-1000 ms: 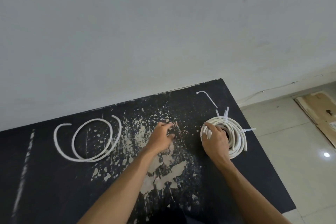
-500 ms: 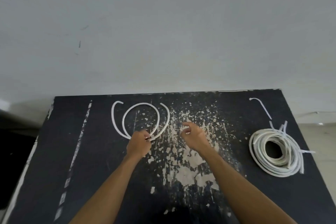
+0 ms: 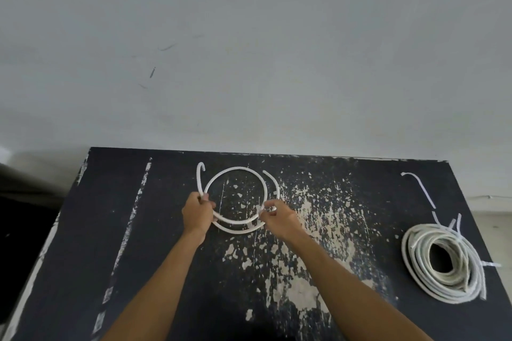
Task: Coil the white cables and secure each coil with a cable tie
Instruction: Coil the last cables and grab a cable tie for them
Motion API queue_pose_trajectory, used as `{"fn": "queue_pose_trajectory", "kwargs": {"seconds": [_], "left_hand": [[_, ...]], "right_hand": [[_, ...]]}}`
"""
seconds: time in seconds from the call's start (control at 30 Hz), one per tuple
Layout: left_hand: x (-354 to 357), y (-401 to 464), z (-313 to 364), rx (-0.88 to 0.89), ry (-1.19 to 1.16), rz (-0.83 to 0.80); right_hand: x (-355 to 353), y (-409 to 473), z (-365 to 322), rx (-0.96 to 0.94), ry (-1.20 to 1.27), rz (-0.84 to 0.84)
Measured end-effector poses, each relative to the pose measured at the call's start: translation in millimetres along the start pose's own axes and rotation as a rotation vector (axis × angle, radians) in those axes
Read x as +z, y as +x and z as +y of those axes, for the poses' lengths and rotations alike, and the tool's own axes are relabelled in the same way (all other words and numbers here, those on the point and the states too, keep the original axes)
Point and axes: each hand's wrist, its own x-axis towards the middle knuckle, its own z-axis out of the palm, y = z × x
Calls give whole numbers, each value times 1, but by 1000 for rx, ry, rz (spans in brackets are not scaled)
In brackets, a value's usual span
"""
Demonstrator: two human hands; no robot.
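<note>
A loose white cable (image 3: 235, 170) lies in about two open loops on the black table (image 3: 166, 271), near its far edge. My left hand (image 3: 198, 214) grips the loops on their left side. My right hand (image 3: 278, 219) pinches them on the right side. At the table's right edge rests a tight coil of white cable (image 3: 443, 260) with several white cable ties sticking out of it. A single white cable tie (image 3: 419, 187) lies loose behind that coil.
The table top is worn, with pale patches of missing paint in the middle. A grey wall (image 3: 249, 50) stands right behind the far edge. Pale floor shows past the right edge, a dark gap past the left edge.
My right hand left the tied coil and crossed left to the loose cable. My left hand went to that cable first and now grips it. Both hands now hold its loops.
</note>
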Motion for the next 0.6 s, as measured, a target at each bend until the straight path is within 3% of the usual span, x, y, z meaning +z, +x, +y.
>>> {"fn": "queue_pose_trajectory", "kwargs": {"seconds": [0.2,0.4,0.6], "left_hand": [[17,-35,30,24,-263,-139],[2,-74,46,41,-345,-377],[-17,-98,58,117,-325,-356]], "right_hand": [[-2,-16,-29,81,288,-17],[-26,-34,-44,121,648,320],[-68,-67,-48,-27,490,317]]}}
